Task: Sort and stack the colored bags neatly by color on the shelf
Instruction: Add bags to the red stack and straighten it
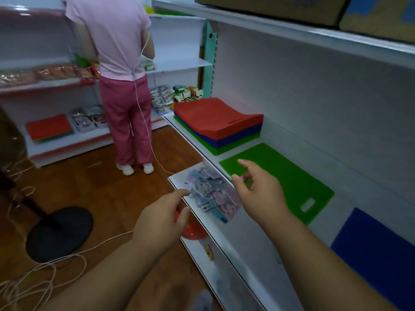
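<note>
Both the left hand (pixel 160 217) and right hand (pixel 258 191) hung empty, fingers loosely spread. The mixed bag stack (pixel 216 122) sat far along the shelf (pixel 251 241); its bags looked light, floppy, best pinched at an edge.

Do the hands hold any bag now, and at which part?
Nothing is held. The left hand and the right hand are empty, fingers relaxed, above the shelf.

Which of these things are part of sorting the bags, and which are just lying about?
Part of the job:
- mixed stack of flat red, blue and green bags
- single flat green bag
- flat blue bag
- white shelf
- left hand and right hand, both holding nothing

Lying about:
- clear packet of small colourful items
- round black stand base
- brown cardboard boxes
</note>
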### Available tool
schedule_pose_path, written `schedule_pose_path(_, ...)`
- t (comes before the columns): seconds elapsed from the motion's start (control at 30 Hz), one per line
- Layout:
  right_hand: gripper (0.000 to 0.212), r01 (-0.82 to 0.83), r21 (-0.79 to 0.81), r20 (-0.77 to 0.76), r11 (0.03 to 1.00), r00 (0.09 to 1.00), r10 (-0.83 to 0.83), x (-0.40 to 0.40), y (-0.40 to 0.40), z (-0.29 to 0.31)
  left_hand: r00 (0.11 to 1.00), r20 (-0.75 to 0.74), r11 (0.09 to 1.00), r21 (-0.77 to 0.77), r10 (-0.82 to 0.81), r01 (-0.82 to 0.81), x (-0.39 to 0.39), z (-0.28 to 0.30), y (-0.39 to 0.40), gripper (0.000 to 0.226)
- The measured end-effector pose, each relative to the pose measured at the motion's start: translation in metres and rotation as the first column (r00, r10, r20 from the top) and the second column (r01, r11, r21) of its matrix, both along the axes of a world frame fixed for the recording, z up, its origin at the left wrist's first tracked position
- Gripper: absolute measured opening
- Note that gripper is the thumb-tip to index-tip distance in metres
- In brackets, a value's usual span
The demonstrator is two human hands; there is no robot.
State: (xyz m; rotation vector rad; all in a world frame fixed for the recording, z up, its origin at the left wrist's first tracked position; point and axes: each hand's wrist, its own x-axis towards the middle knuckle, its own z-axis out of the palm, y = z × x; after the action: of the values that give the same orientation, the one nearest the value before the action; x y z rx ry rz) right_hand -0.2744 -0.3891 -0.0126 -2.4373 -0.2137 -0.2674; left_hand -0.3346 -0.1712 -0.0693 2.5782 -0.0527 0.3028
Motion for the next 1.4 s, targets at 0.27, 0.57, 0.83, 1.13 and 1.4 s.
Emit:
schedule_pose_path(0.27,0.075,-0.085,-0.002,-0.189,0.996,0.978,0.083,0.145,0.053,0.021,0.994,-0.017,0.994,-0.006,0.108,-0.108,0.100,0.019,0.043,0.042)
schedule_pose_path(0.57,0.064,-0.032,-0.090,-0.391,0.995,0.920,-0.005,0.213,0.076,-0.008,0.989,-0.151,0.997,-0.081,0.009,-0.021,0.184,-0.002,0.083,0.039)
schedule_pose_path(0.83,0.018,0.448,-0.031,-0.226,0.893,0.867,-0.443,0.194,0.083,-0.009,0.938,-0.305,0.662,-0.739,-0.165,-0.123,0.307,-0.005,0.109,0.040)
schedule_pose_path(1.13,0.033,0.682,0.055,-0.037,0.729,0.731,-0.681,0.126,0.095,-0.031,0.946,-0.223,0.768,-0.639,-0.234,0.039,0.324,-0.013,0.122,0.018)
schedule_pose_path(1.4,0.034,0.852,0.145,0.032,0.503,0.504,-0.863,0.049,0.074,-0.028,0.842,0.040,0.760,-0.408,-0.538,0.505,0.297,-0.013,0.078,0.022)
